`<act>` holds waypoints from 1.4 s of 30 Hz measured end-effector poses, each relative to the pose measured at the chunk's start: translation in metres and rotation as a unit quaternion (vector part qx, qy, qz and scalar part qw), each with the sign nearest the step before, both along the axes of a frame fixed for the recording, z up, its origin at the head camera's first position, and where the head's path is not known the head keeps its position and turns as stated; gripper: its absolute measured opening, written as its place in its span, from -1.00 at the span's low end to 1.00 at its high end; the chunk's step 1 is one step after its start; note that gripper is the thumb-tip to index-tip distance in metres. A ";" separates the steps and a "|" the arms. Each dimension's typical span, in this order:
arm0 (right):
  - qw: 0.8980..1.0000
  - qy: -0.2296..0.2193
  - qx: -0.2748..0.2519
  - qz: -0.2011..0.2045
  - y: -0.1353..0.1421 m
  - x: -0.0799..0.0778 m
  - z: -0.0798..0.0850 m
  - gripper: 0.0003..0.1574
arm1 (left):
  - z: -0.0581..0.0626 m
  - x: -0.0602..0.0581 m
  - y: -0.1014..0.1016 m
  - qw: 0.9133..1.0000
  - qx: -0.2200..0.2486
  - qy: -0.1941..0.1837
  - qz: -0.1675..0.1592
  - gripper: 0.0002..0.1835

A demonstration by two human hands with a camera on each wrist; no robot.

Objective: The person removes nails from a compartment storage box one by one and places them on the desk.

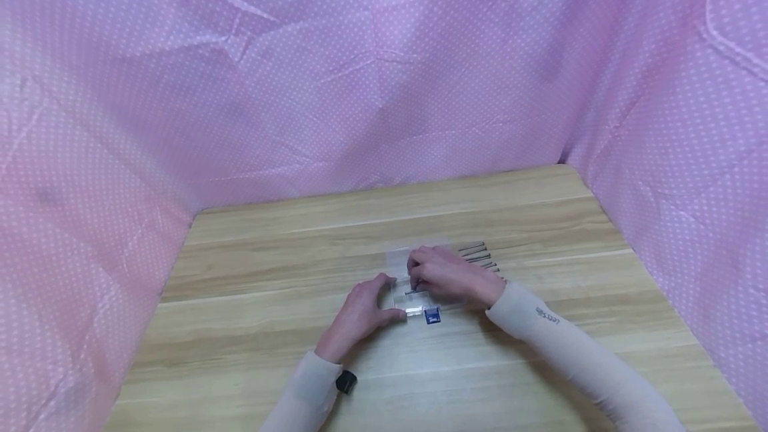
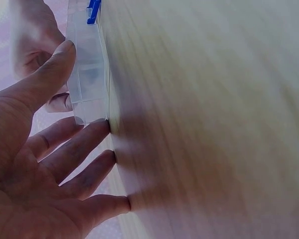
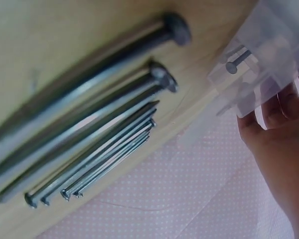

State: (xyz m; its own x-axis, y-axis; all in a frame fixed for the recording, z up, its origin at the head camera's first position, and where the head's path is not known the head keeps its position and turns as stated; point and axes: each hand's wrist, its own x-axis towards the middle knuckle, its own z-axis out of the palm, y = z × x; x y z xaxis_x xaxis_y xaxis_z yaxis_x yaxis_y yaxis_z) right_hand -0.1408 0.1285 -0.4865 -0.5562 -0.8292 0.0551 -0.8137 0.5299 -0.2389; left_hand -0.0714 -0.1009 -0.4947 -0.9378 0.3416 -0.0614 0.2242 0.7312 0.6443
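A clear plastic box (image 1: 399, 295) lies on the table with a see-through flap (image 1: 397, 260) spread behind it. My left hand (image 1: 363, 309) grips its left end; in the left wrist view the thumb (image 2: 60, 62) lies along one side and the fingertips reach the end wall. A blue piece with white print (image 1: 432, 315) sits at the box's front edge. Over the box, my right hand (image 1: 447, 272) has its fingers bent down, pinching at a small nail (image 1: 414, 292). In the right wrist view that nail's round head (image 3: 232, 66) shows through the plastic beside the fingers.
Several long steel nails (image 1: 478, 257) lie in a row just right of the right hand, under its wrist. Pink dotted cloth (image 1: 384, 85) hangs behind and along both sides of the wooden table (image 1: 270, 252).
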 end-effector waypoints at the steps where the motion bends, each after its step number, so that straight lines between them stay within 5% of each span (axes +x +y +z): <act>1: 1.000 0.000 0.000 0.001 0.000 0.000 0.000 -0.95 | -0.001 0.000 0.000 1.000 0.001 0.002 -0.001 -0.32; 19: 0.998 -0.056 -0.041 0.010 0.009 0.000 0.005 -0.95 | -0.003 0.000 0.003 1.000 0.006 -0.007 0.003 -0.34; 42: 0.992 -0.063 -0.109 -0.015 0.019 0.003 0.014 -0.83 | -0.002 0.001 0.002 1.000 0.001 -0.003 0.003 -0.34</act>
